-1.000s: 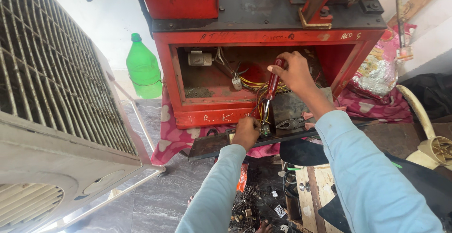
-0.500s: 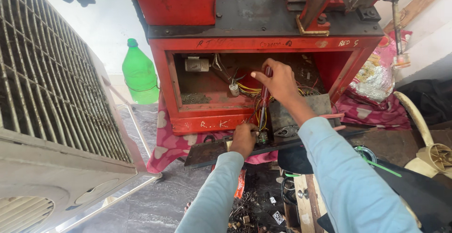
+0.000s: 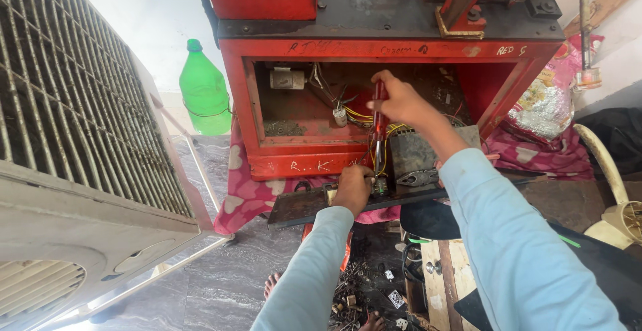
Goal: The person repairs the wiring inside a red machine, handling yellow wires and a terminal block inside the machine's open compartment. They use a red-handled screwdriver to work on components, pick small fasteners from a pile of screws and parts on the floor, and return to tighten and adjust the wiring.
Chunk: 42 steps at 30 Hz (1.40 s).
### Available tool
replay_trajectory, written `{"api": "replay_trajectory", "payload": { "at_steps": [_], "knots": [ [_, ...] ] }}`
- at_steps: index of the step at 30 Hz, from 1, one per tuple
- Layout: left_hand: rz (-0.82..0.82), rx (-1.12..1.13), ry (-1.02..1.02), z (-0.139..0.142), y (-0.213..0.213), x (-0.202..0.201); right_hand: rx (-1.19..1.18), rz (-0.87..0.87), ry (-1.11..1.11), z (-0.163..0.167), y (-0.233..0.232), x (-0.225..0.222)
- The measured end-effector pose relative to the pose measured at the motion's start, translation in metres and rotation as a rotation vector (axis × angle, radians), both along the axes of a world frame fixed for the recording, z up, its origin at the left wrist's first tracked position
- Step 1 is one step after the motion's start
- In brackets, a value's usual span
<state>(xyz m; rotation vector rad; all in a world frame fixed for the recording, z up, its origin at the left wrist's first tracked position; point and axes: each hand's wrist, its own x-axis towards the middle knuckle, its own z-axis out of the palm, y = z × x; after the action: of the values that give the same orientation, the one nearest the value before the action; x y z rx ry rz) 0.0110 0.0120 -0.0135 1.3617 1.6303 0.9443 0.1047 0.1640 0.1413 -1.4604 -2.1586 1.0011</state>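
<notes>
My right hand (image 3: 400, 101) grips the red handle of a screwdriver (image 3: 379, 125), held upright with its tip pointing down at a small part (image 3: 381, 185) on a dark metal bar (image 3: 314, 204). My left hand (image 3: 353, 187) is closed on that small part and steadies it beside the screwdriver tip. Both hands work in front of the open cavity of a red metal machine (image 3: 301, 164), where yellow wires (image 3: 364, 114) hang. Pliers (image 3: 418, 178) lie on the bar to the right of the tip.
A green plastic bottle (image 3: 204, 90) stands at the machine's left. A large grilled air-conditioner unit (image 3: 73, 170) fills the left side. A pink patterned cloth (image 3: 251, 194) lies under the machine. Small scrap parts (image 3: 364, 291) litter the floor near a wooden board (image 3: 445, 284).
The view has shifted closer to the machine. My right hand with the screwdriver has risen slightly and stands more upright; my left hand has stayed on the part at the bar.
</notes>
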Motion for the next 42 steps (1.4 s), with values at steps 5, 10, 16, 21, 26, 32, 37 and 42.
{"api": "replay_trajectory", "payload": {
  "at_steps": [5, 10, 16, 21, 26, 32, 37, 42],
  "knots": [
    [-0.009, 0.003, 0.011, 0.002, 0.0, 0.001, 0.064, -0.052, -0.172, 0.01, -0.008, 0.006],
    [-0.014, 0.009, -0.001, 0.005, -0.002, 0.002, 0.217, -0.027, -0.177, 0.012, -0.016, 0.001],
    [-0.018, -0.025, -0.002, 0.005, -0.001, 0.0, 0.098, -0.062, -0.178, 0.024, -0.018, 0.006],
    [-0.019, 0.061, 0.049, -0.001, -0.001, -0.001, 0.304, -0.037, -0.227, 0.011, -0.02, 0.016],
    [-0.038, 0.069, 0.052, -0.003, -0.001, 0.001, 0.145, 0.122, 0.078, 0.008, -0.009, 0.018],
    [-0.052, 0.081, 0.03, 0.0, -0.001, -0.003, 0.152, 0.035, -0.214, 0.019, -0.024, 0.014],
    [-0.071, 0.02, 0.032, 0.004, -0.001, -0.004, 0.154, 0.336, 0.149, 0.021, -0.016, 0.006],
    [-0.064, 0.056, 0.013, 0.003, -0.003, -0.004, 0.221, 0.06, -0.295, 0.007, -0.017, 0.009]
  ]
}}
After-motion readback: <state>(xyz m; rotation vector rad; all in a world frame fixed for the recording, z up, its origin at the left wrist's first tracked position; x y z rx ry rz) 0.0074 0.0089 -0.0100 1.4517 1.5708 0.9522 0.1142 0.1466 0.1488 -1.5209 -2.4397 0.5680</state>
